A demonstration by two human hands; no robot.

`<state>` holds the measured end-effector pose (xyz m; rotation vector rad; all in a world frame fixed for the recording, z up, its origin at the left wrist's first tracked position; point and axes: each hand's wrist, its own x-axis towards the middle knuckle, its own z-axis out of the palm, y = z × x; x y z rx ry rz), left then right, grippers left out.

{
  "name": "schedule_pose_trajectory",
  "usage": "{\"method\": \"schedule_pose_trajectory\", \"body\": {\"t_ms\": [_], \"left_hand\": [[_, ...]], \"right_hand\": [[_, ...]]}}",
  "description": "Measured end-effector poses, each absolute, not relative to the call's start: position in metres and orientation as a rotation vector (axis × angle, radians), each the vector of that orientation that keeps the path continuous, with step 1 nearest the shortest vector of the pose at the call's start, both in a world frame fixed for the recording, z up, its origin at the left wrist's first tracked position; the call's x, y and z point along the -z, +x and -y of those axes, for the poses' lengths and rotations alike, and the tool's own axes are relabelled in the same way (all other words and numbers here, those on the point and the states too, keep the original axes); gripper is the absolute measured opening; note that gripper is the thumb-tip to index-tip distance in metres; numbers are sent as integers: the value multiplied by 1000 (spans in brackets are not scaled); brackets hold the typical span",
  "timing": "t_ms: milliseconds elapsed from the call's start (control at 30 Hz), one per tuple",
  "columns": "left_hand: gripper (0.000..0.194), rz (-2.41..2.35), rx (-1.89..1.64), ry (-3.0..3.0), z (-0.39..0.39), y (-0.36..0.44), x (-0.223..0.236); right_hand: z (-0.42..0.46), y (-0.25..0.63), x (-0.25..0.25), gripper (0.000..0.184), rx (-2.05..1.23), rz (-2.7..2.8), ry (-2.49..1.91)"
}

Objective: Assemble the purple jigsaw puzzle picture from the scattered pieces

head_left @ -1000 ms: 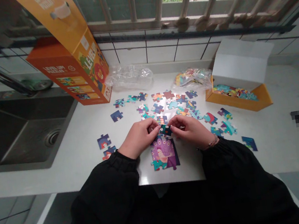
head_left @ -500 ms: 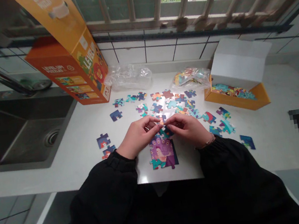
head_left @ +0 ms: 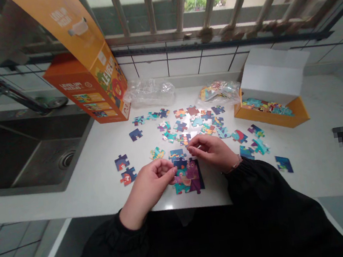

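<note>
A small joined patch of puzzle [head_left: 189, 176], purple and teal, lies on the white counter [head_left: 96, 182] near its front edge. My left hand [head_left: 149, 184] rests at the patch's left side, fingers curled and pinched at its edge. My right hand [head_left: 211, 150] hovers just above the patch's top right corner, fingers pinched together; what they hold, if anything, is too small to make out. Several loose puzzle pieces [head_left: 190, 122] lie scattered beyond both hands, with two more pieces [head_left: 124, 168] off to the left.
A dark sink [head_left: 23, 152] is set into the counter at left. An orange puzzle box [head_left: 90, 89] with its raised lid stands behind it. A crumpled clear bag [head_left: 149, 92], a bag of pieces [head_left: 217, 90] and an open orange tray of pieces [head_left: 270, 109] sit at the back.
My left hand has drawn back toward me and to the left, away from my right hand. The dark piece held between both hands now sits at the top of the joined patch.
</note>
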<state>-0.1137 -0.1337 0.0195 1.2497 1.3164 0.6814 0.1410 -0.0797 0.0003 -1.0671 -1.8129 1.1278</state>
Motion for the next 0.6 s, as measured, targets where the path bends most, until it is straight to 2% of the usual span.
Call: {"method": "schedule_pose_trajectory", "body": {"t_ms": [233, 433, 600], "left_hand": [[45, -1507, -719, 1252, 144, -138, -7], [29, -1683, -665, 1478, 145, -129, -12], [24, -1763, -573, 1662, 144, -128, -21]], "right_hand": [[79, 141, 1, 19, -926, 2013, -1086], [80, 140, 1, 18, -904, 2041, -1087], [79, 140, 1, 18, -913, 2047, -1069]]}}
